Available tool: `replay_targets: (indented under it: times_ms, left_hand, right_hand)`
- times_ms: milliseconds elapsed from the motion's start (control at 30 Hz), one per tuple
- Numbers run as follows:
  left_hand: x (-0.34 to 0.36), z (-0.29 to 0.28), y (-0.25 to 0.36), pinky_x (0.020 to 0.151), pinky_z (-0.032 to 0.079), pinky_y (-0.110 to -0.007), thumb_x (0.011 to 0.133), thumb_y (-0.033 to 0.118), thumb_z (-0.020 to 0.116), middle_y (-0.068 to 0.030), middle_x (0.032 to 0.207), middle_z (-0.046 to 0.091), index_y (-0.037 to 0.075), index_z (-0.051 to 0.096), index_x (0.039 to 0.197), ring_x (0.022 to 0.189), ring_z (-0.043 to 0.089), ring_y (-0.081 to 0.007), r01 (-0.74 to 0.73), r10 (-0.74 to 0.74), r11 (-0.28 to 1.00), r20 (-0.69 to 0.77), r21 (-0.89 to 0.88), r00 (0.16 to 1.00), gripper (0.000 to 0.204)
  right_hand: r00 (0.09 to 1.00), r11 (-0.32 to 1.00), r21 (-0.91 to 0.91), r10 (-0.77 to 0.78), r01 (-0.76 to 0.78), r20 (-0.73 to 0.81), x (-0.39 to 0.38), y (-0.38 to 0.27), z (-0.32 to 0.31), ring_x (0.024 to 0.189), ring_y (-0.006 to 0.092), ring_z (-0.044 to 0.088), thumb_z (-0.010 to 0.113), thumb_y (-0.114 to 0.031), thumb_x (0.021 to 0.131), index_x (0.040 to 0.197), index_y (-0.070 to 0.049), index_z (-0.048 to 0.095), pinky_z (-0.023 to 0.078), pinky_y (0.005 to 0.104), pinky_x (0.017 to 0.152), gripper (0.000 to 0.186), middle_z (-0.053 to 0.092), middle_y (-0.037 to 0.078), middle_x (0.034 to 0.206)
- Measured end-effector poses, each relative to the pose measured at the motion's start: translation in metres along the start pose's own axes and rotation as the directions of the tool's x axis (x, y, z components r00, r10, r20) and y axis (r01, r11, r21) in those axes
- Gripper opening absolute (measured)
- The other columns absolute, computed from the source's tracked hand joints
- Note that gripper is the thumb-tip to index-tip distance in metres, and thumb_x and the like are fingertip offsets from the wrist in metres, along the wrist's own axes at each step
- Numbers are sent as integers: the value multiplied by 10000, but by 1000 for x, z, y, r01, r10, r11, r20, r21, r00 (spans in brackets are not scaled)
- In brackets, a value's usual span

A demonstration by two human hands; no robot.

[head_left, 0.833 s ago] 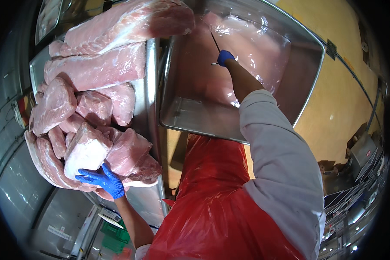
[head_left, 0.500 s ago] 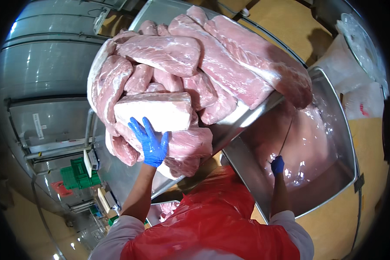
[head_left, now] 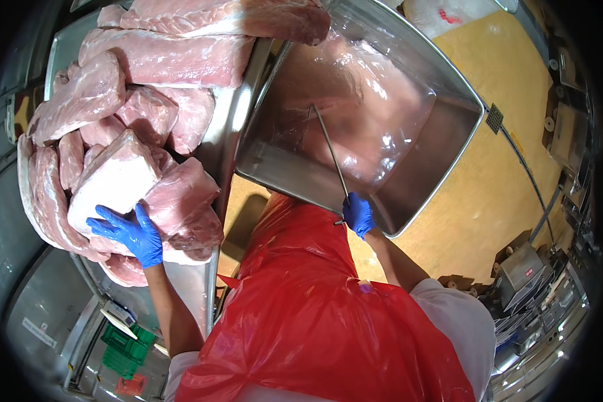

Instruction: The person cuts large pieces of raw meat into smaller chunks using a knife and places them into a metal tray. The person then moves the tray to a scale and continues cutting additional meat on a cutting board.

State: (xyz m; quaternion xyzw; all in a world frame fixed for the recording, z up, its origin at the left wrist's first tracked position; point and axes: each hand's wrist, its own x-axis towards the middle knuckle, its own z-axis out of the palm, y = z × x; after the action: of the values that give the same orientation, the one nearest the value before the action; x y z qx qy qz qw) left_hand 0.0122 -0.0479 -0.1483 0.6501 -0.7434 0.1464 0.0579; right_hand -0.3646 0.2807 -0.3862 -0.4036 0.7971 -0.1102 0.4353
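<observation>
Right hand [head_left: 358, 216] has drawn back toward the body since the earlier frames, from well inside the steel bin [head_left: 419, 194] to its near rim, and the long thin metal rod [head_left: 330, 151] has come back with it; the view has also swung around compared with the middle frame; the left hand [head_left: 132, 234] stays on the same white-faced slab of meat [head_left: 117, 181] as before; both hands wear blue gloves

Fingers of the right hand are curled closed around the handle end of the rod, a short metal stub showing beside the fist; the rod slants up and away from the hand, its far end at the pinkish, glossy contents [head_left: 375, 87] of the bin; whether the tip is hooked into anything I cannot tell; fingers of the left hand are spread and lie flat against the lower part of the slab's white face, resting on it rather than gripping it

That slab sits tilted at the near part of a heap of raw pink meat [head_left: 147, 110] on a steel table [head_left: 231, 127], left of the bin; at the far side of the heap one long loin [head_left: 248, 19] pokes past the table's edge above the bin; a red apron [head_left: 328, 301] covers the person's front, with yellowish floor [head_left: 502, 74] to the right
</observation>
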Motion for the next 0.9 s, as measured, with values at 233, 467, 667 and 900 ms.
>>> replay_targets:
  times_ms: [233, 467, 667, 900]
  left_hand:
    - [-6, 0, -4, 1139, 51, -627, 879, 419, 653, -370, 1546, -40, 64, 82, 1551, 1441, -20, -532, 10, -10, 1000, -8, -21, 1000, 951]
    - [-6, -4, -5, 1099, 84, -692, 874, 498, 635, -354, 1555, -19, 97, 122, 1556, 1401, 3, -604, 34, -34, 998, 5, -51, 999, 942]
    - [-10, -9, 2, 1006, 145, -785, 873, 578, 587, -296, 1580, 23, 213, 147, 1563, 1404, 7, -600, 158, -159, 983, -1, -91, 987, 897]
    - [-14, -15, -8, 957, 168, -816, 887, 537, 583, -270, 1582, 83, 288, 215, 1547, 1377, 84, -628, 114, -119, 987, -37, -114, 992, 795]
  right_hand:
    - [808, 905, 350, 13, 241, -589, 97, -87, -58, 692, 383, 643, 513, -62, 928, 1054, -14, 500, 477, 458, 593, 135, 618, 216, 766]
    - [854, 930, -366, 166, 30, 493, 173, -7, 42, 948, 427, 657, 485, -177, 864, 850, 47, 698, 526, 485, 828, 310, 666, 288, 991]
    - [926, 914, -190, -373, 358, -49, 155, -108, -67, 827, 483, 613, 493, -445, 968, 855, 16, 643, 491, 512, 731, 499, 639, 295, 835]
    - [913, 909, -104, -392, 404, 116, 38, -270, -222, 642, 232, 638, 675, -298, 900, 887, -10, 728, 507, 364, 659, 292, 681, 133, 724]
